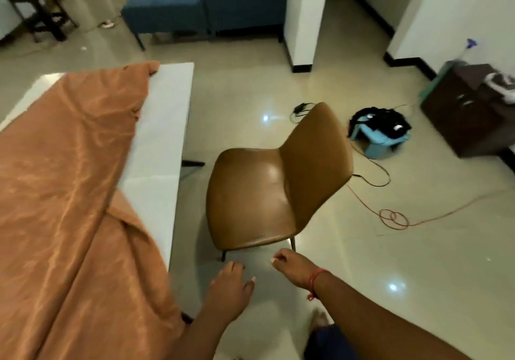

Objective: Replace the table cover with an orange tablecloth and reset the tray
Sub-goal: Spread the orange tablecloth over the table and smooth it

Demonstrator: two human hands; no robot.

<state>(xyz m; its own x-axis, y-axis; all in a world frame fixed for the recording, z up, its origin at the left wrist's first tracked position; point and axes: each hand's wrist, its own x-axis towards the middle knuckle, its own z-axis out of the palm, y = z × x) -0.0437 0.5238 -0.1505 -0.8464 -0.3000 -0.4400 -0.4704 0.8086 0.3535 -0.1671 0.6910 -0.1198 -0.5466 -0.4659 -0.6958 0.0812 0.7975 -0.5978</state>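
Observation:
An orange tablecloth [69, 178] lies wrinkled and partly spread over the white table [164, 125] on the left, leaving the table's right strip bare. My left hand [230, 285] hovers in the air just right of the table's near corner, fingers loosely curled, holding nothing. My right hand [292, 267], with a red thread at the wrist, hangs beside it above the floor, also holding nothing. Both hands are in front of a brown leather chair [273, 181]. No tray is in view.
The brown chair stands on the tiled floor right of the table, facing left. Behind it lie a blue stool with black things [379, 131], black and orange cables [395, 217] and a dark cabinet [471, 111]. A blue sofa [195, 5] and white pillar [303, 16] stand farther back.

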